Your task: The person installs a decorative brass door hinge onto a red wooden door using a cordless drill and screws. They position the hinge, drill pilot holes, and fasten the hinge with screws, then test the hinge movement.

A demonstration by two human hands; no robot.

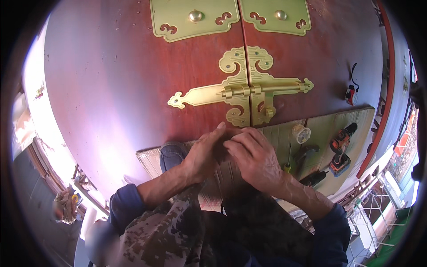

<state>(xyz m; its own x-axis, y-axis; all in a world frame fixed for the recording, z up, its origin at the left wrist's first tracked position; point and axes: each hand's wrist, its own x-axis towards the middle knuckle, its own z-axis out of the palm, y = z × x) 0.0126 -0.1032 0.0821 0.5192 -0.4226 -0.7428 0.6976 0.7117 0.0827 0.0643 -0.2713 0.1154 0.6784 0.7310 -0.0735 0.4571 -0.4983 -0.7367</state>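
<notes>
Two reddish-brown door panels (147,89) bear a gold ornamental bolt latch (240,90) that spans the seam between them. Just below the latch, my two hands are close together. My left hand (202,155) is cupped, its palm turned toward the right and one digit stretched upward; its other fingers are largely hidden. Beside it my right hand (258,162) has its fingers curled in a closed grip at the left palm. Whatever lies between the fingers is hidden from view.
On a cardboard sheet (320,147) to the right lie a cordless drill (340,149), a darker power tool (313,179), a screwdriver (288,162) and a small clear tub (301,133). A tape measure (351,95) rests farther off. Gold plates (195,31) with round knobs sit above the latch.
</notes>
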